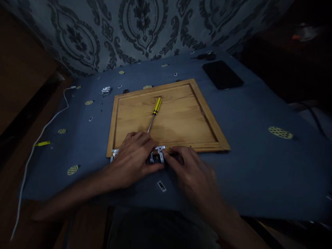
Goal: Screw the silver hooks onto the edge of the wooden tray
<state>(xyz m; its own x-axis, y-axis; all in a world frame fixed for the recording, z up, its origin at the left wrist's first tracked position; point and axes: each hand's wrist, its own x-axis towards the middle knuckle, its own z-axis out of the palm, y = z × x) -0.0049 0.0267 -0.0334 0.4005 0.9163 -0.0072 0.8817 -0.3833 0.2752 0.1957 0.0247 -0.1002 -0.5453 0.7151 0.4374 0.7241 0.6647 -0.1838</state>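
Note:
A framed wooden door panel point(176, 121) lies on a blue patterned cloth. At its near edge is a silver metal cabinet hinge point(160, 152), with its arm pointing towards me. My left hand point(136, 152) lies over the panel's edge and closes on the hinge, thumb in front of it. From the other side my right hand point(194, 169) has its thumb against the hinge, its fingers curled near the frame. A second metal hinge point(114, 153) shows at the panel's left corner, partly behind my left hand. Across the panel lies a screwdriver point(156, 106) with a yellow and black handle, its tip hidden.
A dark tablet or large phone point(223, 74) lies at the back right, with a dark object point(207, 55) behind it. Crumpled clear plastic point(106, 90) sits at the back left. A white cable point(46, 125) runs down the left side, by a yellow piece point(43, 143).

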